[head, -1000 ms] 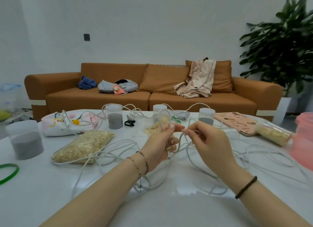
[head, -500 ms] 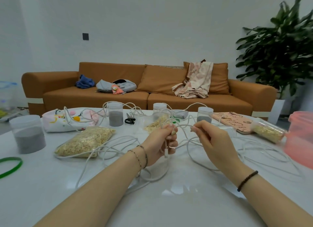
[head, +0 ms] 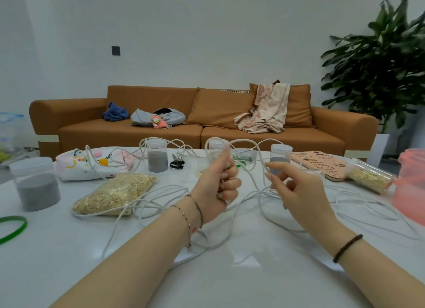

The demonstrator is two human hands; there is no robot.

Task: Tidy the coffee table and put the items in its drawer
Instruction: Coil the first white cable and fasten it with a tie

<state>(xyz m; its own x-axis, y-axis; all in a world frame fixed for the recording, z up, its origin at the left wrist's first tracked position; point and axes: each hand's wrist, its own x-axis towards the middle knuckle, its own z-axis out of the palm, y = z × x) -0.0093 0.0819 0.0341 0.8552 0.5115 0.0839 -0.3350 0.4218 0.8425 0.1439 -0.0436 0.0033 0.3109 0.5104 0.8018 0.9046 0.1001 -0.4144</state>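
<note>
While the left hand (head: 220, 183) grips the white cable (head: 243, 141) in a fist and the fingers (head: 272, 169) of the right hand (head: 301, 195) seem to pinch it lightly, most of it sprawls over the table (head: 69, 250); jar (head: 36, 186), oat bag (head: 115, 192) and scissors (head: 176, 164) also wait, so tidying looks barely begun.

Long white cable (head: 244, 140), tangled loops sprawled across the coffee table (head: 230, 284), one stretch raised in left hand (head: 218, 183)

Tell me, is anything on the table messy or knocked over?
Yes. A long white cable sprawls in tangled loops over the glossy white table, partly bunched in the left hand. At the right, a clear plastic jar of oat flakes lies on its side.
</note>
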